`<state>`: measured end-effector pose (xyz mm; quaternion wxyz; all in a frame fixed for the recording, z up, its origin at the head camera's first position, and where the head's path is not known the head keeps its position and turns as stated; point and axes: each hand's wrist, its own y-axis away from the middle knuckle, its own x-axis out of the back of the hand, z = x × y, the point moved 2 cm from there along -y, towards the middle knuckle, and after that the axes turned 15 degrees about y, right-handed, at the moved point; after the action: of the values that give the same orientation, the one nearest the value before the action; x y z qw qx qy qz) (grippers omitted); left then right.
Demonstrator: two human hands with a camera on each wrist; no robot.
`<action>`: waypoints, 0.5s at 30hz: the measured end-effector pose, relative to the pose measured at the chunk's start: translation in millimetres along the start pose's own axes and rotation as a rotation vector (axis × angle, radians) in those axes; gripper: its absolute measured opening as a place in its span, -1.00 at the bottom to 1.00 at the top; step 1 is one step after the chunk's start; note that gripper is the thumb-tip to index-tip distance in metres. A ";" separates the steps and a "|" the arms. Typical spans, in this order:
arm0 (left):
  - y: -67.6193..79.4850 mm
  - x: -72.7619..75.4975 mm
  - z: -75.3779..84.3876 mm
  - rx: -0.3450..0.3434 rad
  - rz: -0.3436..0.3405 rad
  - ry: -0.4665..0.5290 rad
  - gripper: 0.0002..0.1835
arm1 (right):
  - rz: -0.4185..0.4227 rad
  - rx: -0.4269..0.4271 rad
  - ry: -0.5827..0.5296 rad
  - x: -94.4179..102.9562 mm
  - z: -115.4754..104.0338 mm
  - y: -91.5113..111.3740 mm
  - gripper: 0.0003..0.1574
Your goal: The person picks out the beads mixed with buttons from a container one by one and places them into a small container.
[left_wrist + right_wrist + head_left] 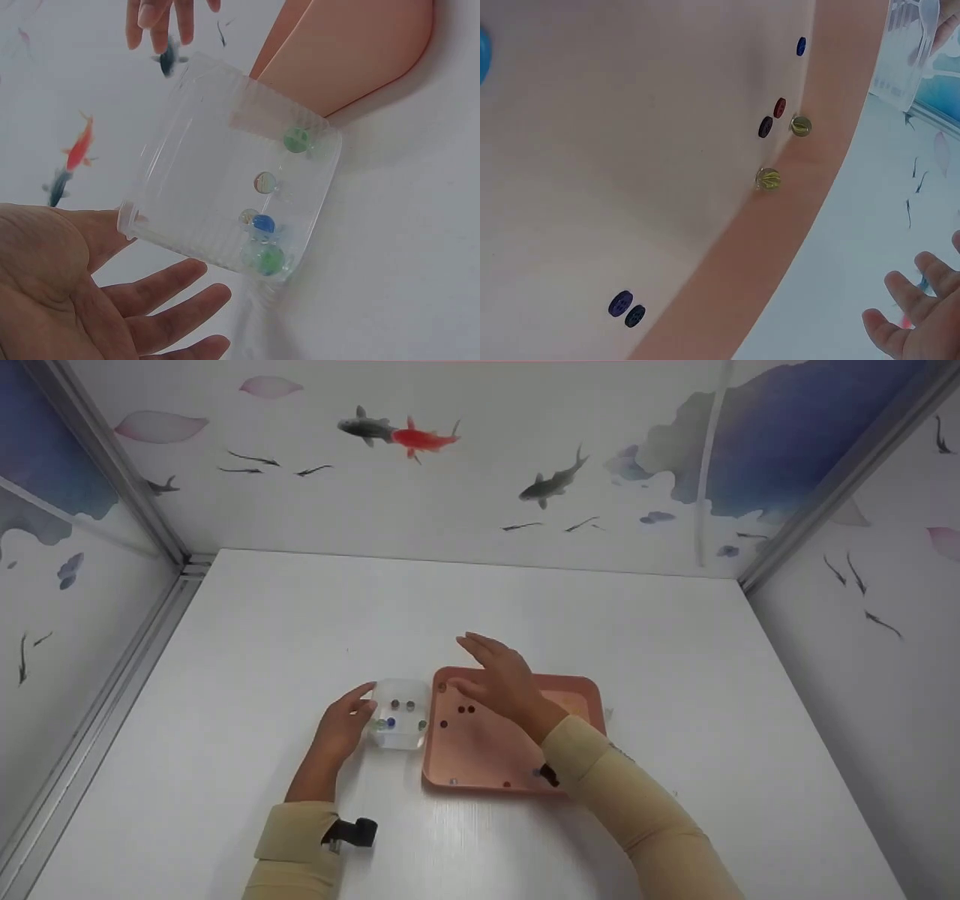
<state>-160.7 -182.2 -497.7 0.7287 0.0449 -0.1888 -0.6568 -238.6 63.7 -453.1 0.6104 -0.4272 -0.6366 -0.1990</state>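
Note:
My left hand is at the left side of a clear plastic container, fingers loosely spread along its wall and a fingertip at the rim. Several glass marbles lie on the container's bottom, among them a green marble and a blue marble. To its right is a pink tray. Over the tray's left part hovers my right hand, fingers extended and holding nothing. Inside the tray are small buttons, including a red button and a purple button, plus two yellowish marbles by the wall.
The container stands close against the tray's left edge on a white table. Walls printed with fish rise behind and at both sides, with a metal frame rail on the left. Part of a blue object shows in the right wrist view.

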 end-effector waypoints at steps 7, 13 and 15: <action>1.3 -0.1 1.4 -0.008 -0.002 -0.003 -0.50 | 0.041 0.013 -0.047 -2.3 4.0 2.1 -0.23; 1.0 0.0 1.4 0.002 -0.004 -0.006 -0.49 | 0.017 -0.014 -0.054 -4.4 7.9 3.1 -0.24; 1.0 0.3 1.5 0.008 -0.003 -0.002 -0.49 | -0.002 -0.031 -0.066 -4.5 9.2 3.4 -0.23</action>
<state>-160.2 -182.1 -495.9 0.7274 0.0472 -0.1922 -0.6571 -241.9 71.3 -459.9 0.5822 -0.4422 -0.6537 -0.1955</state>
